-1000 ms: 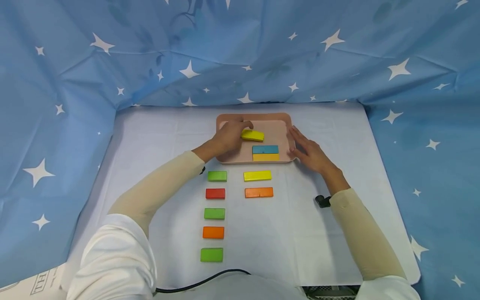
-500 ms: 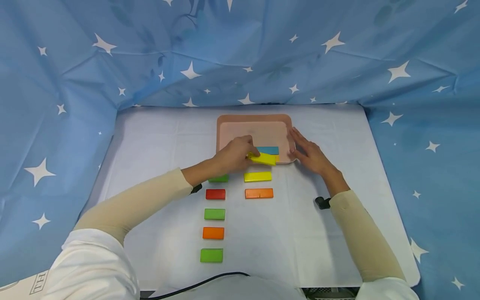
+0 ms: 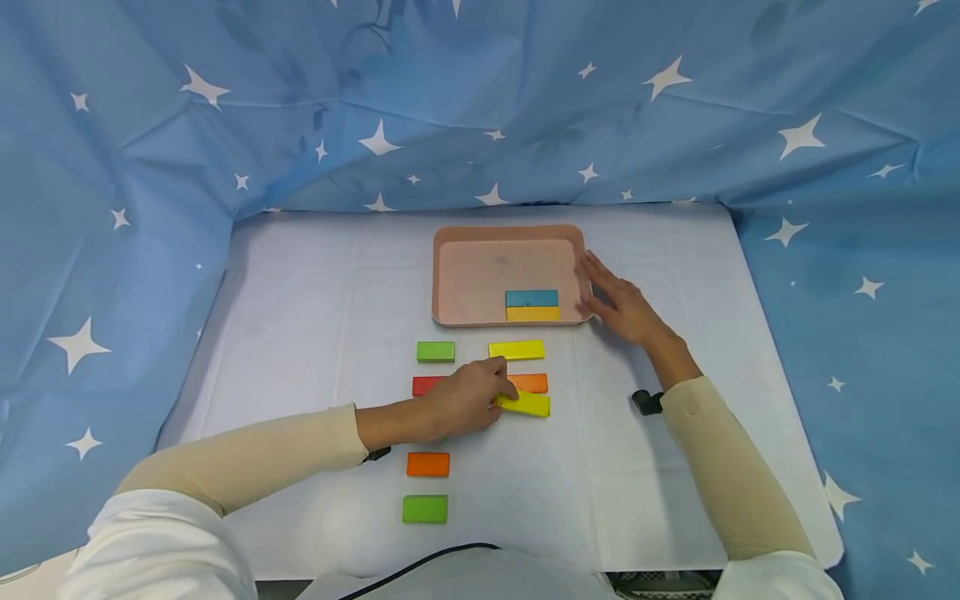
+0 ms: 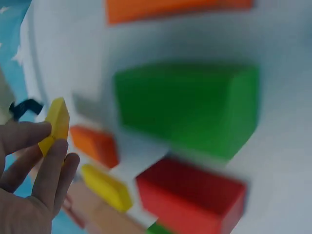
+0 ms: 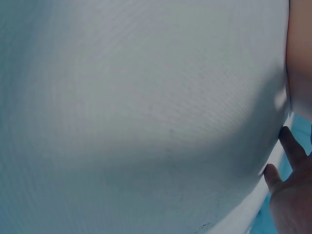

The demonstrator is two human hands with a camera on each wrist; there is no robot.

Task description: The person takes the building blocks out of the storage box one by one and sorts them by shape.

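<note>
One yellow block (image 3: 527, 404) in left-hand (image 3: 465, 398) pinch

Bare hands: left hand (image 3: 465, 398), right hand (image 3: 622, 307). Snug beige sleeves (image 3: 285, 454) over forearms, white shirt (image 3: 157, 542) above. Small black device (image 3: 647, 402) at right wrist.

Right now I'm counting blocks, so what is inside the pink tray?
Inside the pink tray lie two blocks side by side near its front edge: a blue block and a yellow block, touching. The right hand rests against the tray's right rim, covering part of it.
</note>
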